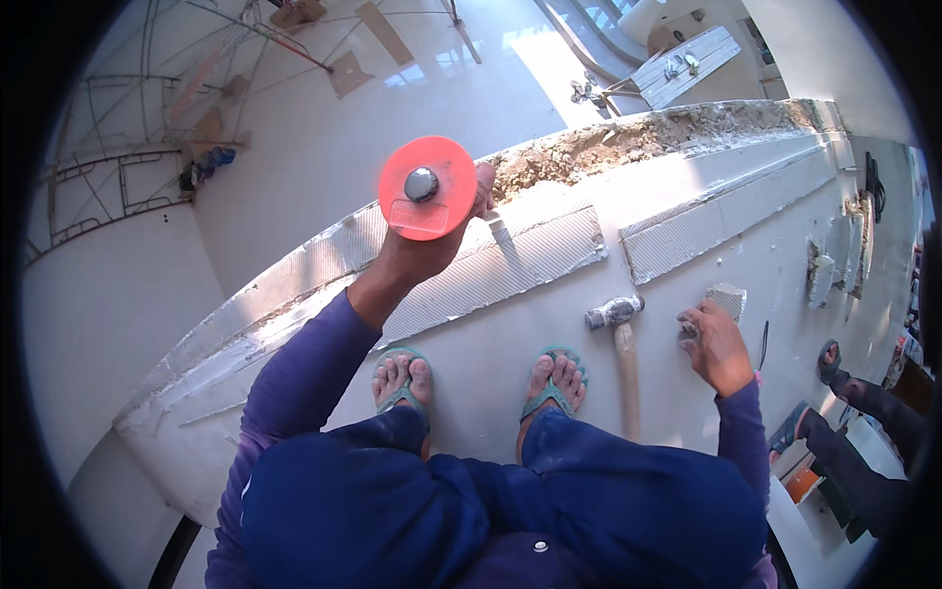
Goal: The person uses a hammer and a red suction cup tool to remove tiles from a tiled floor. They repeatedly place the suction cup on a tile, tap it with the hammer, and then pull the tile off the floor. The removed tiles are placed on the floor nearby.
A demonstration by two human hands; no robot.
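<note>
My left hand [427, 250] grips a chisel, seen end-on, with a round red guard [417, 162] and a metal striking cap [421, 184], held over the ledge beside strips of ridged white plaster [535, 250]. My right hand [716, 353], low at the right, has its fingers curled round a small greyish lump I cannot make out, touching or beside a broken ridged fragment [727, 299]. A ball-peen hammer [625, 373] with a pale wooden handle lies on the white surface between my feet and my right hand.
A rubble-strewn curved edge [638, 137] runs ahead, with a lower floor [324, 128] beyond holding scaffold frames [118, 191] and a plank platform [687, 69]. At the right are another person's legs [854, 393] in sandals, more broken pieces [819, 270] and an orange object [803, 483].
</note>
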